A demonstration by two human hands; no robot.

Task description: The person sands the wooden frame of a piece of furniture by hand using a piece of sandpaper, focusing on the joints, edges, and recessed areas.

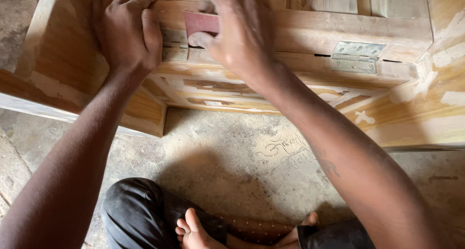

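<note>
Dusty concrete floor (218, 152), person seated, bare feet (193, 232) below. Unfinished wooden cabinet (300, 31) ahead with filler patches and 2 metal hinges (356, 56). Right hand (240, 33), fingers clenched on reddish sandpaper (201, 22), pressed on the top edge beside the left hinge. Left hand (128, 28), fingers released, flat on the frame, partly covering that hinge.

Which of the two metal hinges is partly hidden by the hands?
The left hinge, between the left hand and the right hand holding sandpaper; the right hinge is fully visible.
</note>
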